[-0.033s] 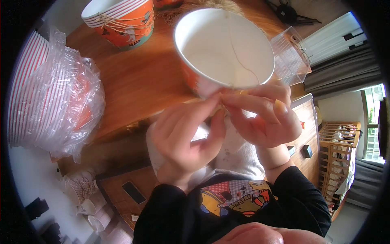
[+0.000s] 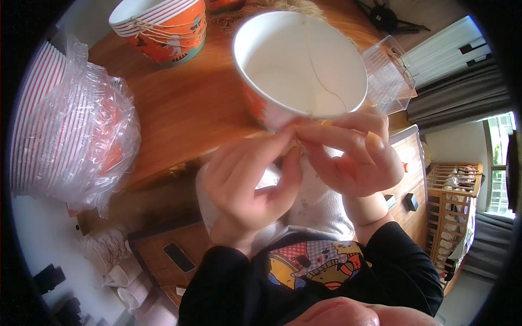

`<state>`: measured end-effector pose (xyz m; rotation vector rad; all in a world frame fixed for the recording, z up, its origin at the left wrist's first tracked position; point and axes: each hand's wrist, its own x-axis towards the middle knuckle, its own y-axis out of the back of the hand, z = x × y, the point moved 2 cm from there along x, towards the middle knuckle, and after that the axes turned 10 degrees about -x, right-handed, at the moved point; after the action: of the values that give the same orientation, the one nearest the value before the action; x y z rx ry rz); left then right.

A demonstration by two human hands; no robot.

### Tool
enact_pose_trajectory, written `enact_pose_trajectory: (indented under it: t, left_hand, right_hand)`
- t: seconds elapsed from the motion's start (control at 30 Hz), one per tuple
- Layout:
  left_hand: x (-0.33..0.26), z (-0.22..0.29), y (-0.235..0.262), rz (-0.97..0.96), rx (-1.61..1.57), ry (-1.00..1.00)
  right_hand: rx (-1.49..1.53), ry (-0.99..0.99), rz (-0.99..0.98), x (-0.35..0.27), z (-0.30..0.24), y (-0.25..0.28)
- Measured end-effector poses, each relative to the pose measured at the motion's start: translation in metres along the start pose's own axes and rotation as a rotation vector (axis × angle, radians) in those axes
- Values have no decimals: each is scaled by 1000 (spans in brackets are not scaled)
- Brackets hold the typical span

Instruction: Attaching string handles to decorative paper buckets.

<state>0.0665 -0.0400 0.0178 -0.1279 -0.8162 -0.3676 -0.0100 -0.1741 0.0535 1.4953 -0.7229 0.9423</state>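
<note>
Both hands, left [image 2: 247,182] and right [image 2: 353,157], pinch a string, apparently, at the cup [image 2: 283,70] rim above the worktop [image 2: 185,108]; stacked cups [image 2: 163,27] behind.

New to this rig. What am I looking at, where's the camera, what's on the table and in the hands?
No machine here: a person works with bare hands. One fisheye camera on the head looks down, so straight edges curve. The left hand and right hand meet at the near rim of a paper bowl, white inside, orange outside, pinching a thin string that runs across its inside. On the wooden table lie a bagged stack of striped bowls, another orange bowl stack tied with string, and a clear plastic box.
</note>
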Motion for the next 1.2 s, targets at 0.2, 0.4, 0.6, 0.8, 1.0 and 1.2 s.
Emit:
enact_pose_trajectory:
  t: [0.2, 0.4, 0.6, 0.8, 1.0, 1.2]
  left_hand:
    - [0, 3, 1, -3, 5, 45]
    - [-3, -2, -7, -4, -124, 225]
    - [-2, -4, 1, -17, -191, 275]
    - [-7, -8, 0, 9, -288, 393]
    - [-10, -12, -4, 18, -322, 396]
    - [-7, -7, -6, 11, -316, 361]
  right_hand:
    - [8, 1, 17, 0, -2, -1]
    - [42, -13, 21, -8, 8, -4]
    - [50, 25, -72, -6, 7, 0]
    - [22, 9, -82, -7, 4, -1]
    - [41, -15, 1, -10, 3, -4]
    - [26, -28, -104, -11, 6, 2]
